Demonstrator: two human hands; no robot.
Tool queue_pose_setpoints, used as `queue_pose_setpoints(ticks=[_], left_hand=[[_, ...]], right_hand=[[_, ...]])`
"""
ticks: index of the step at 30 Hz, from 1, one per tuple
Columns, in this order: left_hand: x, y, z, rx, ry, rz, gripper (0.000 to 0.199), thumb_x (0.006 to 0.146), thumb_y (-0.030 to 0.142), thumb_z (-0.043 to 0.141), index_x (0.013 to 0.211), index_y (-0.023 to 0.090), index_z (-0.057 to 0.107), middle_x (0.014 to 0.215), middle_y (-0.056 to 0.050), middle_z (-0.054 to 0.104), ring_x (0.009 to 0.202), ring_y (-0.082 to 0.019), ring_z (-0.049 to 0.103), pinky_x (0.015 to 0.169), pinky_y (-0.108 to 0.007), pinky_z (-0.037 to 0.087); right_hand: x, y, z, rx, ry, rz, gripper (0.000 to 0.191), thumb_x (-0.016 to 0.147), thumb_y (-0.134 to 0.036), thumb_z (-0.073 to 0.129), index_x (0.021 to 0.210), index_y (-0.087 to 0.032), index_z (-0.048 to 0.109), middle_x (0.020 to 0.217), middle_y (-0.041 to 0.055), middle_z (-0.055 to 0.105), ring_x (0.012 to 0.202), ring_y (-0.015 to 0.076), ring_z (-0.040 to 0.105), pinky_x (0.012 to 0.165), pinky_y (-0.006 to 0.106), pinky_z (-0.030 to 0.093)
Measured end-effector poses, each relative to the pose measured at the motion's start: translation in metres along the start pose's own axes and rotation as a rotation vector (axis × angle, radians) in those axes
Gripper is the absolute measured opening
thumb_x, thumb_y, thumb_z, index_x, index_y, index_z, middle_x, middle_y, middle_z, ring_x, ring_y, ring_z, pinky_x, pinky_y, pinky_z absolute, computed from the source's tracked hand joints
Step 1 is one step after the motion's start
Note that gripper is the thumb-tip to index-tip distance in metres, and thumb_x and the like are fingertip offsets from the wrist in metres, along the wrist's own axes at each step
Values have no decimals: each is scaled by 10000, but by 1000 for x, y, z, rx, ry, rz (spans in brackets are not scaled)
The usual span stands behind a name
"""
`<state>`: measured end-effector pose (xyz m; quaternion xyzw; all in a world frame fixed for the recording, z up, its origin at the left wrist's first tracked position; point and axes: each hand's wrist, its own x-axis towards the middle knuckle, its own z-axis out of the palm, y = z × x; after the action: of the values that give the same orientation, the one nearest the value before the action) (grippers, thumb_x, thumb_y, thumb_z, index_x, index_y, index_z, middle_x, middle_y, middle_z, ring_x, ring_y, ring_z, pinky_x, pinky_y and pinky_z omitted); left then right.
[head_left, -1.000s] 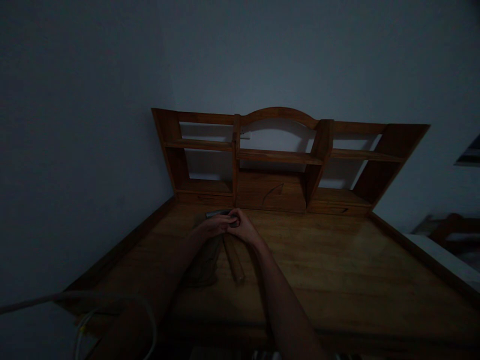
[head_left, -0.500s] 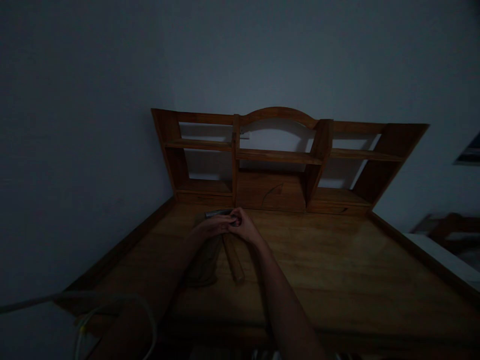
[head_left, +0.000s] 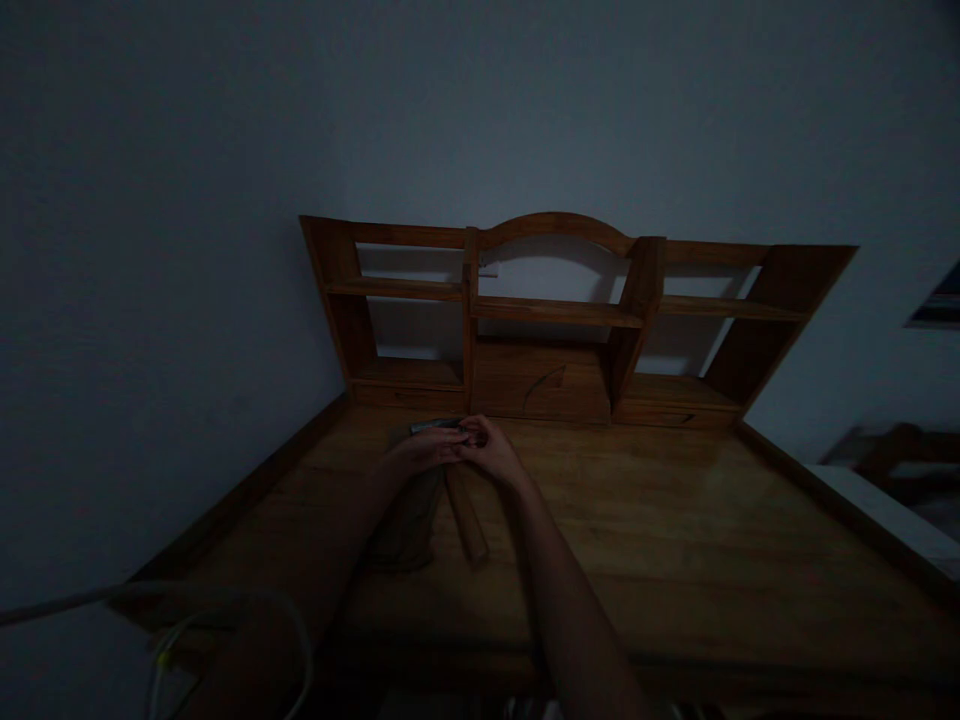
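Note:
In the dim head view my left hand (head_left: 429, 446) and my right hand (head_left: 491, 455) meet above the wooden desk top, their fingers closed together and touching. Whatever lies between the fingertips is too dark and small to name. Just behind my left hand shows a greyish, shiny piece (head_left: 424, 426), partly covered by it. Below the hands a straight wooden stick or handle (head_left: 466, 520) lies on the desk, its upper end hidden by them. Beneath my left forearm is a dark, soft-looking cloth or bag (head_left: 409, 530).
A wooden shelf unit (head_left: 559, 314) with open compartments stands along the back of the desk (head_left: 637, 520). A pale cable (head_left: 225, 592) loops across the lower left. Raised wooden edges run along both sides, and a white surface (head_left: 885, 510) is at the right.
My right fingers have shifted slightly against the left hand. The stick, the dark cloth and the shelf stay where they were.

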<state>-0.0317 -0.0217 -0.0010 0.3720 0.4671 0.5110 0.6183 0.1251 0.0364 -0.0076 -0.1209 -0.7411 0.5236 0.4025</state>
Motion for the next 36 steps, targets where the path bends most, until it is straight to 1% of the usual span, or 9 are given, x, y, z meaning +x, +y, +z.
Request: queue_pose_setpoints(ticks=[5, 8, 12, 16, 19, 22, 25, 30, 36], left_hand=[[1, -1, -2, -83, -60, 7, 184, 773, 188, 673, 946, 127, 672, 1016, -102, 682, 946, -177, 642, 947, -315, 454], [0, 0, -1, -137, -106, 21, 137, 757, 120, 661, 894, 115, 666, 1003, -103, 674, 1003, -191, 627, 1025, -337, 403], [-6, 2, 2, -124, -204, 60, 249, 712, 44, 653, 956, 98, 646, 1078, -123, 643, 1116, -217, 575, 1093, -361, 335], [-7, 2, 0, -113, -271, 97, 296, 690, 35, 650, 982, 84, 644, 1112, -128, 632, 1155, -230, 547, 1101, -368, 324], [-5, 0, -4, -110, -250, 105, 281, 682, 35, 657, 959, 86, 653, 1076, -122, 649, 1131, -221, 564, 1095, -364, 330], [-4, -2, -7, -122, -185, 108, 233, 682, 38, 677, 907, 95, 660, 1041, -111, 662, 1120, -217, 572, 1097, -365, 330], [-2, -4, -7, -147, -124, 100, 220, 694, 52, 693, 908, 95, 663, 1050, -109, 660, 1124, -217, 570, 1101, -364, 330], [1, -8, -10, -190, -99, 94, 186, 735, 78, 671, 921, 86, 670, 1064, -121, 658, 1128, -213, 567, 1098, -346, 336], [4, -9, -11, -204, -11, 101, 161, 772, 53, 615, 919, 97, 662, 1041, -99, 664, 1122, -198, 572, 1109, -348, 322]], right_hand=[[2, 6, -5, 14, 5, 20, 376, 638, -213, 677, 1007, -221, 602, 848, -16, 605, 807, 167, 569, 755, 292, 460], [2, 6, -9, 29, 21, 32, 374, 635, -223, 694, 1000, -227, 614, 868, -11, 616, 838, 174, 575, 776, 304, 460], [3, 7, -10, 71, 14, 48, 381, 644, -253, 710, 1013, -228, 616, 903, 7, 642, 882, 189, 595, 791, 319, 473], [3, 12, -11, 103, 11, 64, 376, 660, -265, 710, 1025, -232, 626, 945, 15, 658, 924, 194, 602, 827, 334, 473], [4, 16, -12, 126, 7, 82, 374, 665, -258, 706, 1031, -229, 634, 968, 23, 669, 940, 200, 609, 849, 349, 473], [5, 17, -11, 148, 5, 92, 361, 680, -252, 694, 1037, -235, 642, 1002, 26, 676, 978, 203, 608, 892, 364, 456], [5, 17, -9, 154, 8, 94, 352, 701, -262, 682, 1050, -243, 649, 1035, 25, 675, 1007, 200, 599, 936, 375, 426], [7, 19, -9, 137, -6, 92, 353, 720, -308, 691, 1066, -244, 663, 1064, 33, 673, 1013, 204, 591, 951, 383, 410], [8, 22, -8, 142, -22, 90, 390, 735, -368, 697, 1100, -237, 658, 1086, 42, 671, 1005, 205, 599, 931, 372, 432]])
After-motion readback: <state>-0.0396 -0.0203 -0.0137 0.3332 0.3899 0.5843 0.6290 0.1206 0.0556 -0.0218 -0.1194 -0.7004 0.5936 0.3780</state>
